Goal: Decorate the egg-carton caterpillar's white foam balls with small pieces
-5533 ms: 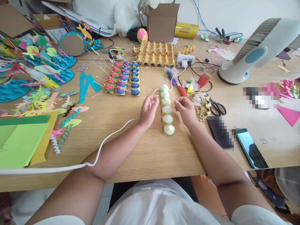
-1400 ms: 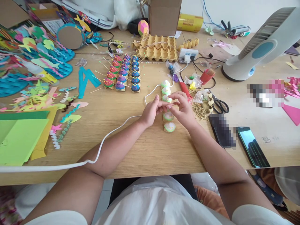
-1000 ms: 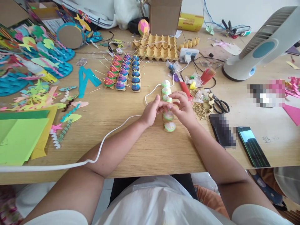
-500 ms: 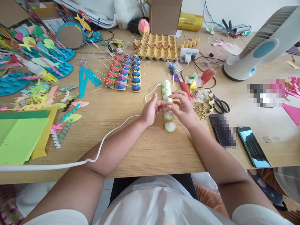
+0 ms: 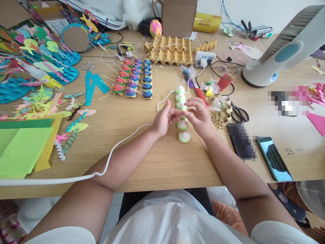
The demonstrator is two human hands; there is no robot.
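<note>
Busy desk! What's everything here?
Domed strip: one, white and green, centre
Painted strips: three; red, purple, blue; left
Egg-tray pieces: several, tan, back
Paper crafts: many, multicoloured, left
Paper sheets: several, green and yellow, front left
Bottle: one, white, left
Fan: one, white, back right
Scissors: one, black, right
Phone: at least one, dark, right
Cardboard boxes: several, brown, back
Power strip: one, white, back
Left hand: one, bare, centre
Right hand: one, bare, centre

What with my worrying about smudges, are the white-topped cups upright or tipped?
Upright: the white-topped cups stand on the table, domes up, green rims below. One behind the fingers is mostly hidden: cannot tell.
</note>
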